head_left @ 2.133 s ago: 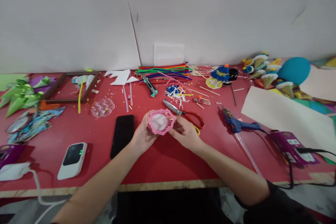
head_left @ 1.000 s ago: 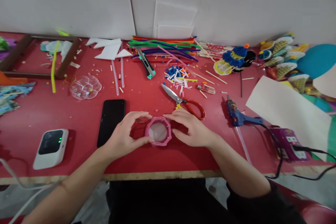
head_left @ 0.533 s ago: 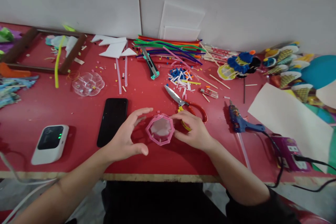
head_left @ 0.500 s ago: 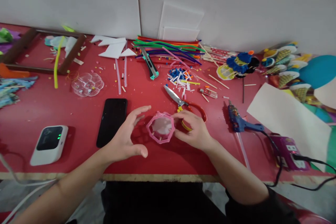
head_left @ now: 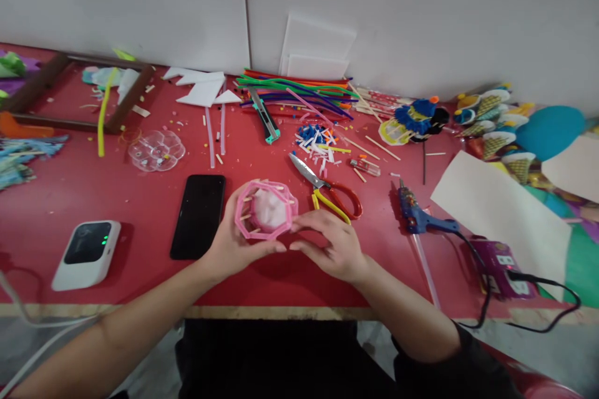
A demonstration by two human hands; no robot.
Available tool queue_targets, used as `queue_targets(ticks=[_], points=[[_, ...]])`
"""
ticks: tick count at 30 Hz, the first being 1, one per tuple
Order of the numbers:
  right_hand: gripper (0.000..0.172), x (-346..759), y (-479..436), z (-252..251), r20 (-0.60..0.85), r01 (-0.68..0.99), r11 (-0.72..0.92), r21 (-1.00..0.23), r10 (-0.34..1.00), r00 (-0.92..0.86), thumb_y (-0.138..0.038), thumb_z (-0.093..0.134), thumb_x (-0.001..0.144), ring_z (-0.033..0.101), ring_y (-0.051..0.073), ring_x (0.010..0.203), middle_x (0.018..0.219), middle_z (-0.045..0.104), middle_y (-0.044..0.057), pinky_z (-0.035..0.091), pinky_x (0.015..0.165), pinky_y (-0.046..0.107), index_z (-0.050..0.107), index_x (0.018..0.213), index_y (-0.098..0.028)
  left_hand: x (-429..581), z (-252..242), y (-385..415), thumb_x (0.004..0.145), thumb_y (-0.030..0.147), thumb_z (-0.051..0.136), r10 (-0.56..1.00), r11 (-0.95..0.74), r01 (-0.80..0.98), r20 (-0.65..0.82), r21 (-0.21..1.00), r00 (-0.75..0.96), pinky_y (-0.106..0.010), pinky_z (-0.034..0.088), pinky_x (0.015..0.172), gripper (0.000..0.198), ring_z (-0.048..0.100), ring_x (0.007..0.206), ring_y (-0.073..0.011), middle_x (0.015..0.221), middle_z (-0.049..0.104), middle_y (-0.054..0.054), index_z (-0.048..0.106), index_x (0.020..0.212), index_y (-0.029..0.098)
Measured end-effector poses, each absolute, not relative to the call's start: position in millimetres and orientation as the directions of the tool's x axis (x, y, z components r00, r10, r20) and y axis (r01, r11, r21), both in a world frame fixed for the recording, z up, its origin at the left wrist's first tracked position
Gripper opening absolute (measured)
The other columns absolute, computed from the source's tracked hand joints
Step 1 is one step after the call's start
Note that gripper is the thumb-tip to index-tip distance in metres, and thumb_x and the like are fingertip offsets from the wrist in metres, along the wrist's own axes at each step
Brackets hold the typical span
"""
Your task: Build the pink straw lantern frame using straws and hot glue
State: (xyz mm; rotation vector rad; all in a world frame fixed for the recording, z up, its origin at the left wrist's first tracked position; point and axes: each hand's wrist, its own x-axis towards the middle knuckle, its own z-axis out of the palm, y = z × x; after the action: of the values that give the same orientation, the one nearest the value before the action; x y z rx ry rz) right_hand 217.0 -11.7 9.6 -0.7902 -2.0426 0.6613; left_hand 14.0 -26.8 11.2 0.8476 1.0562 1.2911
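Observation:
Between my hands is a small pink eight-sided basket-like frame (head_left: 294, 207) with short wooden sticks around its sides and a whitish, translucent middle. My left hand (head_left: 236, 243) is wrapped round its left side, thumb along the near edge and fingers partly hidden behind it. The frame is tilted, so its inner sticks show. At its right edge is my right hand (head_left: 332, 246), thumb and forefinger apart, the forefinger tip at the rim; whether it presses on it I cannot tell. Just beyond the right hand lie scissors (head_left: 345, 199) with red and yellow handles.
A black phone (head_left: 198, 217) lies left of my left hand, and a white device (head_left: 87, 255) farther left. To the right are a blue glue gun (head_left: 416, 215) and a purple power socket box (head_left: 500, 268) with cables. Behind lie a cutter (head_left: 265, 117) and pipe cleaners (head_left: 299, 92).
The pink frame has moved left and tilted. My left hand, open beside it before, has closed round it. My right hand has shifted slightly left and down, and the scissors' handles show more.

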Motion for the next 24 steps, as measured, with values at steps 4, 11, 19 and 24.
queue_targets(ticks=[4,11,19,24], points=[[0.017,233.0,-0.5,16.8,0.46,0.437,0.567,-0.699,0.823,-0.332,-0.027,0.06,0.093,0.071,0.018,0.085,0.094,0.073,0.005,0.058,0.078,0.032,0.062,0.11,-0.024,5.5,12.2,-15.5,0.055,0.014,0.093,0.98,0.183,-0.399,-0.2,0.899,0.0,-0.033,0.056,0.098,0.059,0.064,0.12,-0.0285,0.123,0.071,-0.006,0.073,0.109,0.024],[0.019,281.4,27.0,0.7,0.128,0.842,0.314,-0.438,0.949,-0.287,-0.024,0.057,0.085,0.07,0.027,0.091,0.098,0.072,0.011,0.055,0.08,0.041,0.065,0.101,-0.018,-12.1,1.4,-9.1,0.069,0.018,0.088,0.946,0.319,-0.638,-0.272,0.701,0.176,-0.016,0.057,0.061,0.027,0.071,0.072,-0.0124,0.095,0.078,-0.006,0.078,0.094,0.018],[0.028,271.5,25.7,-6.0,-0.02,0.948,0.217,-0.233,0.974,-0.227,-0.02,0.064,0.074,0.069,0.028,0.087,0.096,0.072,0.013,0.048,0.072,0.033,0.065,0.102,-0.014,-13.1,4.4,-9.6,0.057,0.028,0.096,0.961,0.274,-0.713,-0.159,0.645,0.226,-0.01,0.051,0.055,0.055,0.062,0.06,-0.0041,0.09,0.077,0.0,0.074,0.107,0.019],[0.018,260.2,28.6,-2.7,-0.083,0.98,0.052,-0.193,0.994,-0.069,-0.02,0.064,0.071,0.067,0.025,0.07,0.082,0.07,0.01,0.036,0.058,0.028,0.062,0.089,-0.017,-16.5,2.7,-11.9,0.072,0.027,0.088,0.964,0.262,-0.733,-0.137,0.628,0.228,-0.014,0.055,0.067,0.05,0.072,0.082,-0.0102,0.1,0.078,-0.002,0.07,0.118,0.021]])
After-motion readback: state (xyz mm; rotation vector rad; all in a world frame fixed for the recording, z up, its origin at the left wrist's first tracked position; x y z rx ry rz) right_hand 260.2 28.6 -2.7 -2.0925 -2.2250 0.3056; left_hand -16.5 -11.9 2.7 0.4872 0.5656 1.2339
